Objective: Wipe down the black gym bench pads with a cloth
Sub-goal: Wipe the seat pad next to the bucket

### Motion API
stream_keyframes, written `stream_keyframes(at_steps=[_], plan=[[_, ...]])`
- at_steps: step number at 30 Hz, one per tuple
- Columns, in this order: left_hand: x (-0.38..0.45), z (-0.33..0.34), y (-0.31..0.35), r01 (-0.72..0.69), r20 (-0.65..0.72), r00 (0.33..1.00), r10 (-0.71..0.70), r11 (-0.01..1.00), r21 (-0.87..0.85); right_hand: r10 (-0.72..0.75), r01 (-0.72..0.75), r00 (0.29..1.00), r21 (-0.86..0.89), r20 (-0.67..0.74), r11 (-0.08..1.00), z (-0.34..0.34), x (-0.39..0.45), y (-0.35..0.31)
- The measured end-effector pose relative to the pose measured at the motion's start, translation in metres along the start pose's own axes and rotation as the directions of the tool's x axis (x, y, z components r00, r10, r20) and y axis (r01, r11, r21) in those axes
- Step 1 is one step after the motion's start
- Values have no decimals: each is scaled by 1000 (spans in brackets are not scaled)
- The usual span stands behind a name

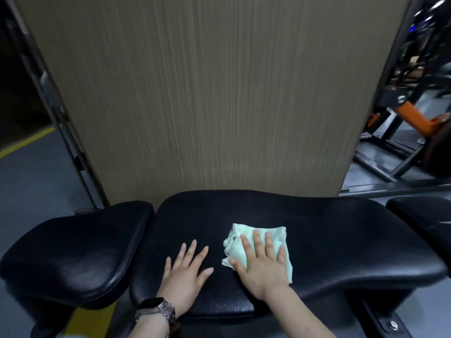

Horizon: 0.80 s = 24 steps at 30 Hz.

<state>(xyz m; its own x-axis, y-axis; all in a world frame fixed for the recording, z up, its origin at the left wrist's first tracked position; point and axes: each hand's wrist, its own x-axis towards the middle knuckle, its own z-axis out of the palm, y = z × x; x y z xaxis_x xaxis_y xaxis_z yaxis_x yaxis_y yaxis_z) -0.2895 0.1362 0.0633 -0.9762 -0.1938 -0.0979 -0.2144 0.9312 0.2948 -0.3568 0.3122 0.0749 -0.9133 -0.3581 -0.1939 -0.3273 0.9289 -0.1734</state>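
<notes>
Nearest, the left hand lies flat and spread on the middle pad, bracing. Just right of it, the right hand presses the pale green cloth flat, its grip spread, not pinching. Wiping looks underway; left pad and far-right pad seemingly remain.

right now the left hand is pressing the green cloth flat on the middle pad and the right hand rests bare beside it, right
Not quite: the hands are swapped. In the head view the right hand presses the green cloth flat on the middle pad, and the left hand rests bare beside it.
</notes>
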Motion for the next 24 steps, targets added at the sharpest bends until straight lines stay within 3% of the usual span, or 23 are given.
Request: stream_keyframes(at_steps=[14, 24], plan=[[-1, 0, 0, -9, 21, 1000, 10, 1000, -28, -64, 66, 996, 32, -60, 997, 1, -5, 1], [-2, -2, 0, -18, 22, 1000, 19, 999, -26, -269, 269, 963, 5, -26, 963, -7, -19, 19]])
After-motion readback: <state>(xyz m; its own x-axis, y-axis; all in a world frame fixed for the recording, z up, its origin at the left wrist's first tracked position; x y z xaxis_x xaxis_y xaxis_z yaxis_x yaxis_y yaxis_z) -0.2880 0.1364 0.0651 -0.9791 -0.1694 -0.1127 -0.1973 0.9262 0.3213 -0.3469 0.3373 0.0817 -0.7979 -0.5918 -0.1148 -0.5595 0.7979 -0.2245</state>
